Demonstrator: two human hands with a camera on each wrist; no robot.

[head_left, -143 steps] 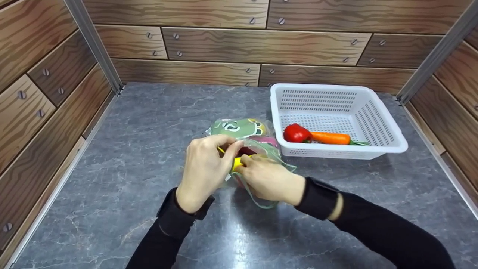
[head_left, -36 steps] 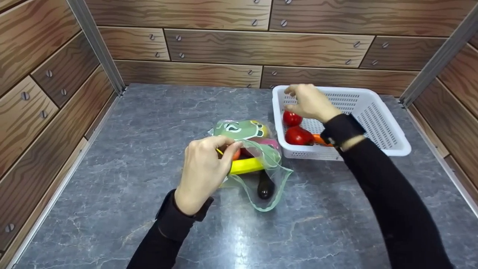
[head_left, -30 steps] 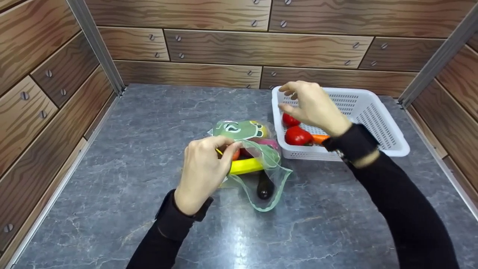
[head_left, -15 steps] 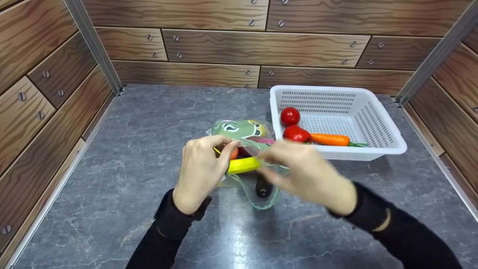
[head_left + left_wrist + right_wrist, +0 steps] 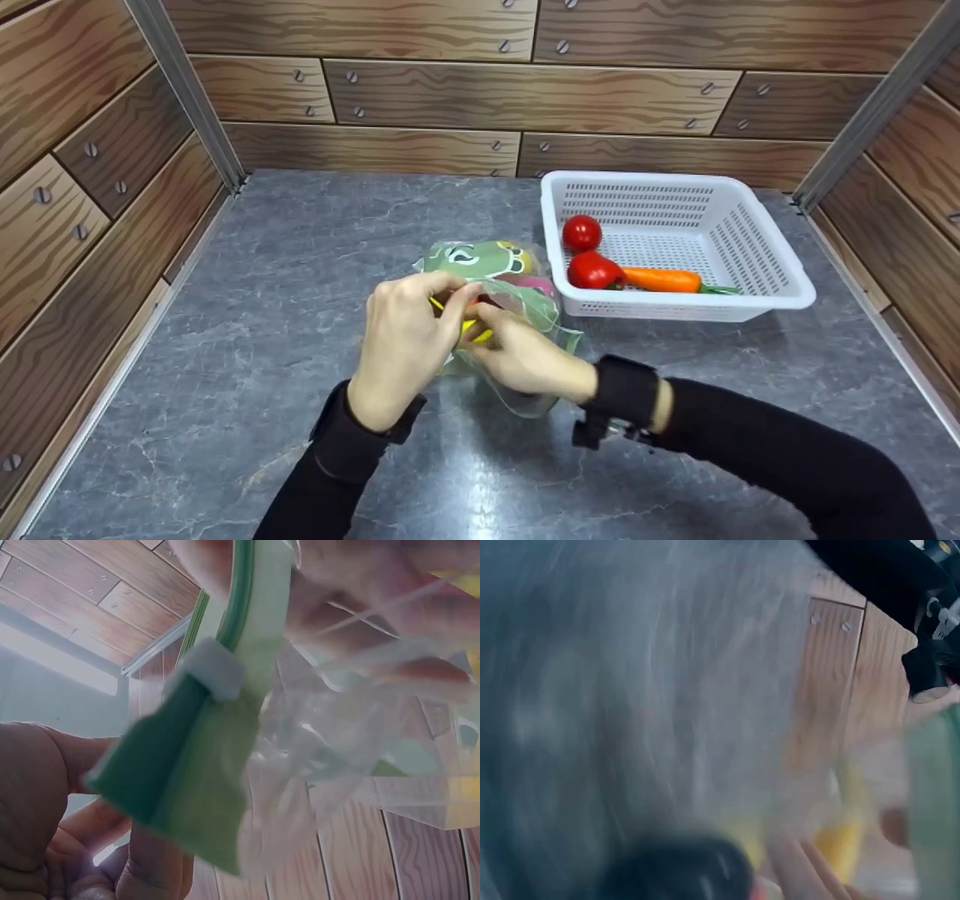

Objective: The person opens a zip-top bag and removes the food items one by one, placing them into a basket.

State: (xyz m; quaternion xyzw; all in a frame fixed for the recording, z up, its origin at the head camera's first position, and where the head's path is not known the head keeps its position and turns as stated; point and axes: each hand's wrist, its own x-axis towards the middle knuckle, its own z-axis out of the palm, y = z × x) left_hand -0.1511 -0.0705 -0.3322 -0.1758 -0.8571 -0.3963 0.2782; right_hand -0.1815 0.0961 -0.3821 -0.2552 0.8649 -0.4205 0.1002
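Observation:
A clear bag with green print (image 5: pixel 469 259) lies mid-table, its mouth facing the right arm. My left hand (image 5: pixel 409 330) pinches the edge of that mouth between thumb and fingers. Reaching into the opening, my right hand (image 5: pixel 529 356) has thumb and fingers on either side of a yellow piece (image 5: pixel 480 334), which it mostly covers. In the left wrist view a green strip with a white slider (image 5: pixel 214 667) hangs from the bag. The right wrist view is blurred, with the yellow piece (image 5: pixel 840 847) beside some fingers.
At the back right stands a white perforated basket (image 5: pixel 682 302). Along its left and front sides lie a tomato (image 5: pixel 582 233), a red pepper (image 5: pixel 592 270) and an orange carrot (image 5: pixel 664 280). Wood-patterned walls (image 5: pixel 420 94) enclose the grey table (image 5: pixel 315 225).
My right hand has come from above the basket down to the bag and closed around the yellow piece. The tomato lies in the basket, unlike in the oldest frame. My left hand keeps its place.

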